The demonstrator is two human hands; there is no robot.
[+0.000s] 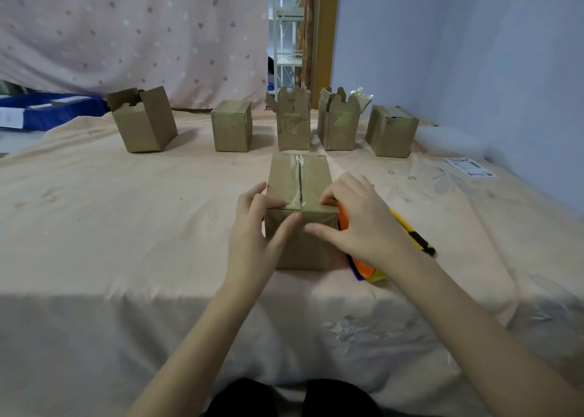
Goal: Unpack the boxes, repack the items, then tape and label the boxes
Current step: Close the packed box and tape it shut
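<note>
A closed cardboard box point(298, 176) with clear tape along its top seam stands in front of me on the cloth-covered table. My left hand point(256, 227) grips its near left corner, fingers curled over the top edge and thumb on the front face. My right hand point(357, 217) grips the near right corner the same way, thumb pressed on the front. Behind my right hand lie an orange tape dispenser point(361, 266), partly hidden, and a yellow utility knife point(414, 234).
Along the back stand several cardboard boxes: an open one point(143, 122) at left, a closed one point(232, 125), two with flaps up point(294, 125) point(339, 122), and a taped one point(392, 132). A shipping label point(471, 166) lies far right. A blue bin point(47, 110) sits back left.
</note>
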